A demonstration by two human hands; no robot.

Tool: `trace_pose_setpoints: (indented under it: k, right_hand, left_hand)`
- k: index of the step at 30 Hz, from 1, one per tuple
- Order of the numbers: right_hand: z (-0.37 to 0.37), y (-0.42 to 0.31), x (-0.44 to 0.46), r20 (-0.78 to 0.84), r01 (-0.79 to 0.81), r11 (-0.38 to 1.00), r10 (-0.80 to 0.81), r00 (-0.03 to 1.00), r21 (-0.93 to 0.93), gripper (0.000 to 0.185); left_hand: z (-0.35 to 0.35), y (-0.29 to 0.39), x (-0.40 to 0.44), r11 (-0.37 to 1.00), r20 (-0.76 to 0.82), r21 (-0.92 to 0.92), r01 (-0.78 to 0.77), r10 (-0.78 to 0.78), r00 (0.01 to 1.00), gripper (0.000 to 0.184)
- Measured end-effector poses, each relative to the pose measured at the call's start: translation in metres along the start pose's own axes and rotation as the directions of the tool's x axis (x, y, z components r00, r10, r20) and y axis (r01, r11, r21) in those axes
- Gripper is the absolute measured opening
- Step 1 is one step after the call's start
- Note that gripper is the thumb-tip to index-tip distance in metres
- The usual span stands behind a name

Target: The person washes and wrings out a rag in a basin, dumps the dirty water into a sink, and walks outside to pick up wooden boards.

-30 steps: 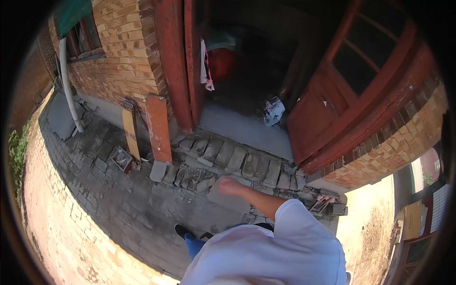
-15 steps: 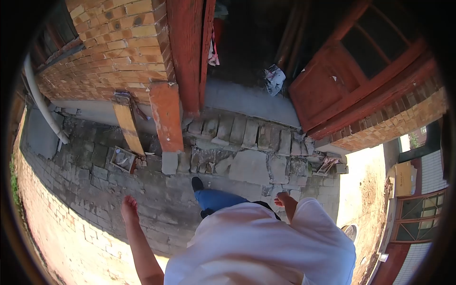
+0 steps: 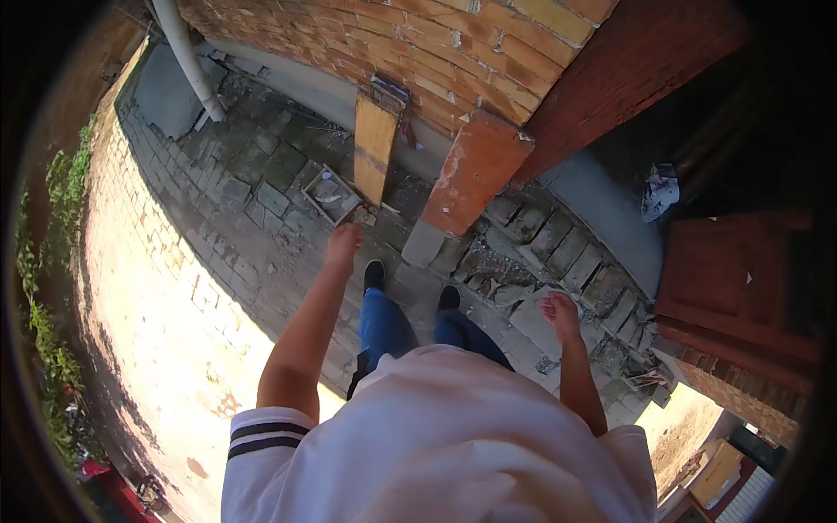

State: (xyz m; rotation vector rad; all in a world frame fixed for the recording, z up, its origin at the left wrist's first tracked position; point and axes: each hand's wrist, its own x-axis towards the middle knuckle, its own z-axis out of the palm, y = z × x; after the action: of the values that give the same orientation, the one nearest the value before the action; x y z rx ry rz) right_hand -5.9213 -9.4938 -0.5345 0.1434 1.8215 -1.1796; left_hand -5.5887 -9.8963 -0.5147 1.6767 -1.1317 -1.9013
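My left hand (image 3: 344, 245) hangs in front of me at centre left, just below a small wooden tray (image 3: 331, 195) that lies on the paving with scraps in it. Its fingers look curled, but what they hold, if anything, is too small to tell. Over the stone slabs by the steps (image 3: 580, 259), my right hand (image 3: 559, 311) hangs with half-curled fingers and nothing seen in it. Against the brick wall lean a yellowish board (image 3: 373, 148) and an orange board (image 3: 476, 171).
A red door (image 3: 737, 270) and its threshold (image 3: 610, 209) are at the right, with a crumpled white bag (image 3: 660, 192) there. A white pipe (image 3: 187, 57) runs down the wall at upper left. Green plants (image 3: 52, 349) line the far left.
The view has turned left and the doorway has shifted right. My left hand has come up towards the boards and tray. My right hand is now farther forward, and both feet show.
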Motion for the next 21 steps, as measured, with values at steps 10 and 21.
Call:
trace_pose_setpoints:
  k: [10, 21]
  right_hand:
    - [0.016, 0.259, -0.201, -0.367, -0.482, 0.657, 0.738, 0.566, 0.579, 0.023]
    - [0.206, 0.146, -0.254, -0.427, -0.566, 0.786, 0.613, 0.664, 0.249, 0.034]
  left_hand:
    - [0.073, 0.122, 0.273, 0.957, -0.011, 0.280, -0.078, 0.085, 0.996, 0.044]
    - [0.117, 0.123, 0.406, 0.815, -0.054, 0.577, -0.042, 0.090, 0.995, 0.076]
